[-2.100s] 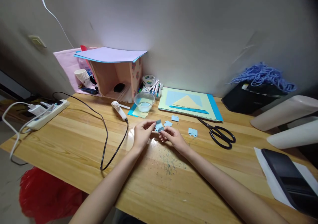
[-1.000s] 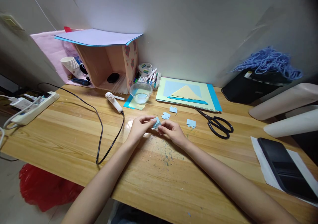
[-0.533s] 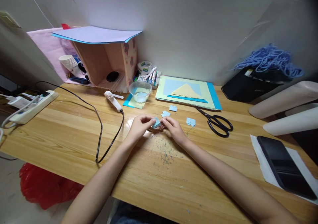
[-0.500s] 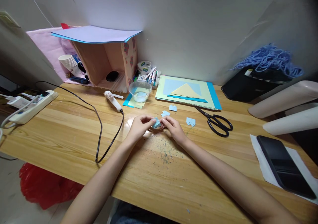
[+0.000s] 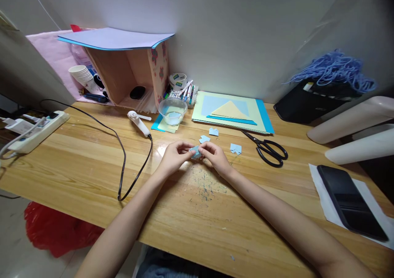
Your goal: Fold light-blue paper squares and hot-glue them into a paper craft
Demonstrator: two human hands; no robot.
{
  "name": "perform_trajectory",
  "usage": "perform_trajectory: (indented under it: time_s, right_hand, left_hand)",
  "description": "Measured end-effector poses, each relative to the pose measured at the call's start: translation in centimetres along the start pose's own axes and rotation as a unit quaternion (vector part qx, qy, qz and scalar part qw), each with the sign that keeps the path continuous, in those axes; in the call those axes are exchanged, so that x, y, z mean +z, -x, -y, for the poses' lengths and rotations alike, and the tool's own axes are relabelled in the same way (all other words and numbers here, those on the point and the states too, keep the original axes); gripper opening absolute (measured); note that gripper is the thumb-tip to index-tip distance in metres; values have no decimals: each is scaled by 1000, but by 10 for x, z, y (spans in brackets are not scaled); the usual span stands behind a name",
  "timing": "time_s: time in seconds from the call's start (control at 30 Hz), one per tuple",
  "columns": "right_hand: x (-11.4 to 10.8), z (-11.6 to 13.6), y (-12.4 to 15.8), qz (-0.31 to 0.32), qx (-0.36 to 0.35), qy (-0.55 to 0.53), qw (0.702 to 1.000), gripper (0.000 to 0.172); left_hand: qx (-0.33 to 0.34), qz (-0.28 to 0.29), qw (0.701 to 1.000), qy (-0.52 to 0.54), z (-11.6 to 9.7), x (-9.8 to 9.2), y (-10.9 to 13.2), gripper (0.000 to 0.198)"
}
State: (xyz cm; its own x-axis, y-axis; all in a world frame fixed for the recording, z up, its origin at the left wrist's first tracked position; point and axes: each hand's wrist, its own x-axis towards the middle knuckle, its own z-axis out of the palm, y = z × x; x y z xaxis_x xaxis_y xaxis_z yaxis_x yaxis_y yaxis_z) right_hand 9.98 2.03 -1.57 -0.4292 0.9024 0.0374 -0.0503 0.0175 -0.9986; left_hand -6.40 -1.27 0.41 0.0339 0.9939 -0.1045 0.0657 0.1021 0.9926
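A small light-blue paper piece (image 5: 196, 151) is pinched between both hands above the middle of the table. My left hand (image 5: 176, 157) holds its left side with thumb and fingers. My right hand (image 5: 215, 157) grips its right side, the fingertips close to my left thumb. Just beyond the hands lie two folded blue paper pieces, one (image 5: 204, 139) nearer and another (image 5: 213, 132) farther back. A third blue piece (image 5: 236, 148) with a notched lower edge rests to the right. Black-handled scissors (image 5: 271, 151) lie right of it.
Stacked coloured paper (image 5: 200, 113) lies at the back, beside a clear bowl (image 5: 172, 111) and markers (image 5: 189, 93). On the left are a white glue gun (image 5: 139, 124) with a looping black cord and a power strip (image 5: 40, 134). A phone (image 5: 351, 202) lies right.
My right fingers have moved a little onto the front of the blue paper, closer to my left thumb. The view has shifted slightly.
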Motion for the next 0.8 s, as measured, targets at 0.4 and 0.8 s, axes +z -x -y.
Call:
perform_trajectory:
  time_s: [0.4,0.8]
  right_hand:
    - [1,4,-1,28,58,0,998,27]
    - [-3,5,-3,42,48,16,998,23]
  left_hand:
    - [16,-20,999,-22,1,0,1,32]
    - [-5,-35,999,-19,0,-2,-1,27]
